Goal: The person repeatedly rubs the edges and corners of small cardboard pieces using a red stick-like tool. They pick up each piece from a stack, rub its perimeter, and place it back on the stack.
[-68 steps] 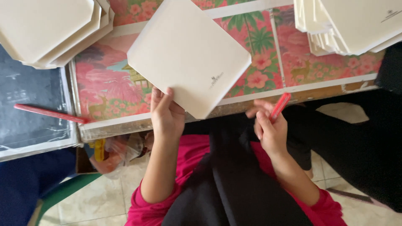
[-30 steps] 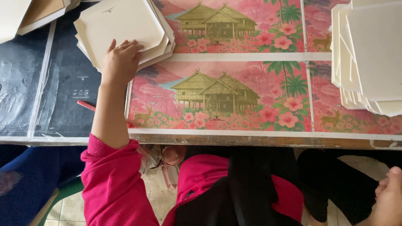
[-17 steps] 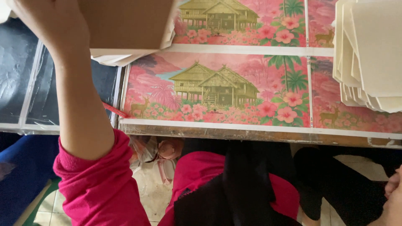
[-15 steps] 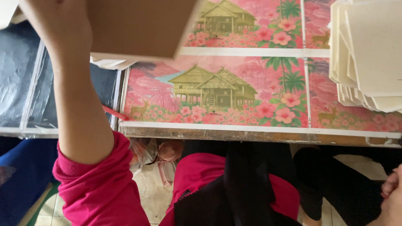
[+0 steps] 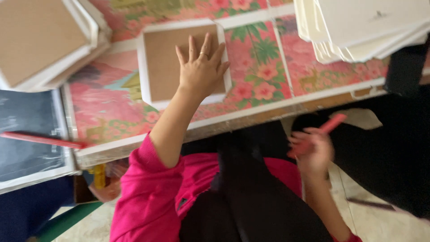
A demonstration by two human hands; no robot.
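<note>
The left hand [image 5: 201, 69] is lying flat and open on the brown card [image 5: 179, 62], while the right hand [image 5: 311, 150] is holding a red pen [image 5: 320, 132] below the tabletop [image 5: 251, 96].

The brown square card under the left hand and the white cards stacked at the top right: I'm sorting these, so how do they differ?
The brown square card with a white border lies alone and flat on the flowered table cover, brown face up, with the left hand spread on it. The white cards are piled in a fanned stack, white faces up, untouched by either hand. Both rest on the table and look like flat board pieces.
</note>
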